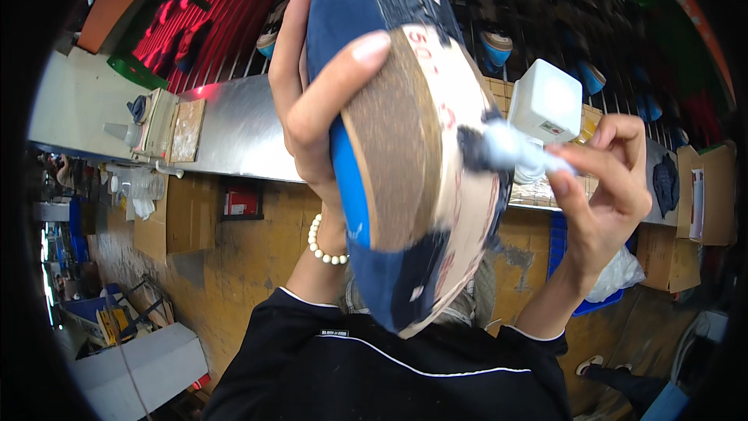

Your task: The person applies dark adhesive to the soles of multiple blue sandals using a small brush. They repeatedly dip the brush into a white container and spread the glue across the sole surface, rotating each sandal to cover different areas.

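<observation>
A shoe upper on a blue last (393, 148) is held up before me, its pale insole side turned to the right. It has dark blue fabric and a brown wood-look band. My left hand (315, 117) is closed round its left side, with the thumb pressed on the brown band. In my right hand (608, 191) a brush (510, 152) with a pale handle is pinched between thumb and fingers. The dark bristles, smeared by motion, meet or nearly meet the insole side's edge; contact is hard to tell.
Behind the brush a white square container (547, 97) stands by the metal ledge (241, 129). Beyond are dark rollers carrying several shoes (496, 48), with red-lit rollers at the left. Cardboard boxes (178, 214) stand at both sides. A blue crate (596, 302) with plastic bags sits lower right.
</observation>
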A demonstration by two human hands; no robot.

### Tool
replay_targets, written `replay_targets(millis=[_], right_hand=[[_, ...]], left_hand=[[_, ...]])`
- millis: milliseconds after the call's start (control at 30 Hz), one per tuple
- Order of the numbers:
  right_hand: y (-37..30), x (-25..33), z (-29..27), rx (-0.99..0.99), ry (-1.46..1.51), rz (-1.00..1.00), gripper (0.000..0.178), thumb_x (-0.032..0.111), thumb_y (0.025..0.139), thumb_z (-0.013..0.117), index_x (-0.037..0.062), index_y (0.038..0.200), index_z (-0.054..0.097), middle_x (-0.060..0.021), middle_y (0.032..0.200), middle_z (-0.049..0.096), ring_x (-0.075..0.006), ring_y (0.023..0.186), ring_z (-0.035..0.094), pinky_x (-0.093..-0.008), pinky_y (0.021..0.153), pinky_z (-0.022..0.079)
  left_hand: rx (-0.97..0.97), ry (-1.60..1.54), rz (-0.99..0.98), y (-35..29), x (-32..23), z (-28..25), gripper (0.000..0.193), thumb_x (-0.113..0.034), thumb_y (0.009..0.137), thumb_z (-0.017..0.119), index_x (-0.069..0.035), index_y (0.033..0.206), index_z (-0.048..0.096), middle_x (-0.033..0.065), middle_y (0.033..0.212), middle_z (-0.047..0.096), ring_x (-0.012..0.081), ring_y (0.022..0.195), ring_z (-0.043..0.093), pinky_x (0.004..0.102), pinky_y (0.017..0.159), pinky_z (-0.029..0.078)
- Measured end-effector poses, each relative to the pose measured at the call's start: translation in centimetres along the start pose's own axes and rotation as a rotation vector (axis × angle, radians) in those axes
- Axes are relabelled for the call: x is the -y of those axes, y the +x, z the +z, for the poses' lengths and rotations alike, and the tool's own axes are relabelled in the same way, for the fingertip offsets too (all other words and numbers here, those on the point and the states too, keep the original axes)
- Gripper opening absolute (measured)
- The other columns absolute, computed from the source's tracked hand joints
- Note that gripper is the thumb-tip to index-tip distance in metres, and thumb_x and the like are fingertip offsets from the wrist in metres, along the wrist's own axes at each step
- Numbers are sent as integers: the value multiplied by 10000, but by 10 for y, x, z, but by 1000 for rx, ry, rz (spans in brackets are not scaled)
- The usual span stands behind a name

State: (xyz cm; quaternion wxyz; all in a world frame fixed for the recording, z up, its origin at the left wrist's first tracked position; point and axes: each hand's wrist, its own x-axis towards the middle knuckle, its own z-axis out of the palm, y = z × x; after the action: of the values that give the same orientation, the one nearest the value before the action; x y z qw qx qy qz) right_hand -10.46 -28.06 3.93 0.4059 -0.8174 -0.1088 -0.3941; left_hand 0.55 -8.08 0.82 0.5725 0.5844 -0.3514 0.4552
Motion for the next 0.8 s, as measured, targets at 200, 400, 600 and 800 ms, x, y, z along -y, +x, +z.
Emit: replay_targets(millis=[200,400,600,800], right_hand=[[-27,17,4,14,153,69,462,328,472,923,98,849,787,-6,901,385,-104,754,428,-220,625,332],[-15,28,13,-60,-21,25,431,272,493,920,98,863,784,-5,902,390,-110,744,433,-225,621,354],[-6,31,8,-40,-117,0,346,294,715,831,18,908,753,-45,949,420,-133,843,430,-267,768,359],[-6,10,8,-10,34,-105,412,355,689,845,32,928,754,-46,995,410,-134,804,424,-273,744,350]], left_hand=[[14,142,26,1,12,-11,565,-421,787,742,-118,1219,538,179,1366,483,340,1346,400,433,1083,380],[40,76,-2,9,-1,2,586,-274,788,748,-74,1255,455,193,1362,455,303,1229,503,378,980,482],[1,208,146,9,16,-1,673,-102,773,783,-36,1284,351,248,1422,348,287,1078,630,330,873,588],[89,-198,-44,-1,-5,14,603,-67,772,767,-38,1260,415,252,1395,398,298,1075,628,330,907,556]])
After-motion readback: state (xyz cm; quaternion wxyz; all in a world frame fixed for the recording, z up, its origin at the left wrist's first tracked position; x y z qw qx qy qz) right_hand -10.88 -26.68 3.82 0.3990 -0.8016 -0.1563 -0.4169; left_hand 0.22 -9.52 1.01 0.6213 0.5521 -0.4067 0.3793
